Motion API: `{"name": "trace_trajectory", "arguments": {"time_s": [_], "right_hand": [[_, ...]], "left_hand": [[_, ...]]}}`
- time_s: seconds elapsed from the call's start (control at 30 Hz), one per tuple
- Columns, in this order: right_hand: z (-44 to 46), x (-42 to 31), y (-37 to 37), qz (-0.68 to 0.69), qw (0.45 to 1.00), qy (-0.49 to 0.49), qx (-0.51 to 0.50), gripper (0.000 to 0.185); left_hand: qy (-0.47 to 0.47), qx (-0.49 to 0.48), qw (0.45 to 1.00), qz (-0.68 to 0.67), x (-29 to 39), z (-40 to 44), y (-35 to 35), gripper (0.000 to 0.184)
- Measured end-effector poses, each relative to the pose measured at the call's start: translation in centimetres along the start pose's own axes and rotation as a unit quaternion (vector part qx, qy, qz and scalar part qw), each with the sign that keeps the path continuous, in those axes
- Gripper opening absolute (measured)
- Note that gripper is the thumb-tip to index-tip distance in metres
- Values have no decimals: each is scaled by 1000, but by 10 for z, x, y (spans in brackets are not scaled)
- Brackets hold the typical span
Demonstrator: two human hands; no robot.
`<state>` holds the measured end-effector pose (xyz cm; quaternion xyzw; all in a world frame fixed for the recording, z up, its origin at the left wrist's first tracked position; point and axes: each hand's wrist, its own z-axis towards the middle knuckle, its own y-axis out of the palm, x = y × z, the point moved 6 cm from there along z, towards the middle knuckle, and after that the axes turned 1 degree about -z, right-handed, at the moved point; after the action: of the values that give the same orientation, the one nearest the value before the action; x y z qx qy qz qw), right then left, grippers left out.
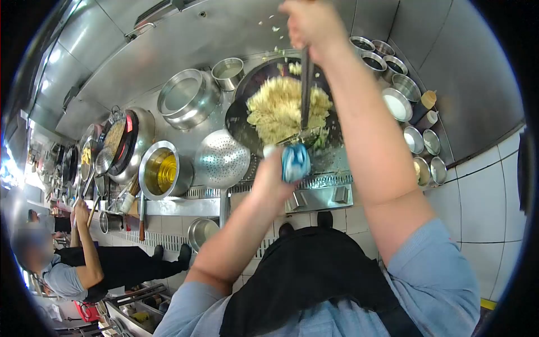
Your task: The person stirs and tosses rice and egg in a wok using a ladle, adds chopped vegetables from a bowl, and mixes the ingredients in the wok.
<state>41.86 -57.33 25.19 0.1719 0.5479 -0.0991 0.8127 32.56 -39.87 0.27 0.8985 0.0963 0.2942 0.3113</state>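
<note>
A dark wok (238, 121) holds a heap of pale yellow food in small shredded or grain-like bits (286, 104), blurred by motion. My left hand (269, 177) is closed on a folded blue-and-white cloth (296, 163) at the wok's near rim. The cloth hides what lies under it. Above the far side of the wok, my right hand (314, 31) grips a long-handled metal cooking utensil (305, 90). Its lower end is down in the food; whether that is a ladle or a spatula cannot be made out. Small bits fly up near the right hand.
Left of the wok are a perforated strainer (223, 160), a steel pot of yellow oil (149, 174) and a large steel basin (179, 92). Seasoning containers (398, 104) line the right wall. A co-worker (84, 264) stands at another wok on the left.
</note>
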Motion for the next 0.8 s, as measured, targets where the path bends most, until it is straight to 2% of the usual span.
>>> {"name": "trace_trajectory", "arguments": {"time_s": [0.03, 0.1, 0.13, 0.2, 0.23, 0.27, 0.3, 0.37, 0.43, 0.47, 0.5, 0.57, 0.6, 0.63, 0.7, 0.73, 0.77, 0.8], "right_hand": [[4, 33, -3, -21, 998, -14, 50, 21], [26, 75, -28, -197, 963, -106, 149, 19], [30, 65, -31, -195, 962, -112, 153, 19], [39, 32, -33, -43, 992, -72, 99, 20], [30, -10, -32, -1, 988, -110, 108, 23], [31, -35, -39, 37, 979, -121, 158, 22], [7, -83, -28, 40, 978, -94, 182, 19], [-8, -131, -29, 48, 966, -191, 169, 19], [-12, -162, -27, 73, 956, -266, 103, 22], [-15, -178, -24, 25, 948, -307, 82, 23], [-24, -182, -21, 48, 935, -340, 95, 24], [-12, -149, -38, 70, 953, -295, -20, 21], [-16, -111, -38, 24, 963, -264, 54, 23], [-14, -55, -34, -6, 976, -185, 113, 27], [1, 109, -40, 48, 996, -36, 68, 24], [7, 112, -41, 61, 997, -47, 1, 25], [21, 97, -36, 54, 997, -57, -10, 25], [25, 80, -33, 63, 998, -25, -7, 25]], "left_hand": [[-19, -70, 997, 21, 4, 38, -8, 18], [51, 55, 995, 58, -19, 51, -34, 18], [61, 55, 994, 74, -32, 51, -51, 18], [24, 123, 987, 101, -62, 66, -99, 13], [-18, 148, 979, 137, -66, 52, -102, 15], [-8, 137, 978, 158, -60, 41, -92, 14], [0, 129, 975, 179, -54, 37, -84, 14], [33, 136, 987, 78, -27, 54, -58, 16], [13, 22, 989, 143, 10, 78, -36, 32], [22, 20, 991, 132, 13, 77, -33, 32], [1, 14, 989, 149, 10, 75, -28, 41], [-19, -24, 987, 161, -6, 74, -34, 56], [-62, -16, 989, 132, -13, 56, -32, 52], [-84, -38, 990, 105, -25, 47, -36, 46], [-101, -48, 991, 80, -47, 42, -54, 35], [-104, -44, 991, 78, -55, 40, -63, 30], [-106, -41, 991, 78, -62, 37, -70, 25], [-109, -35, 990, 88, -65, 32, -76, 25]]}}
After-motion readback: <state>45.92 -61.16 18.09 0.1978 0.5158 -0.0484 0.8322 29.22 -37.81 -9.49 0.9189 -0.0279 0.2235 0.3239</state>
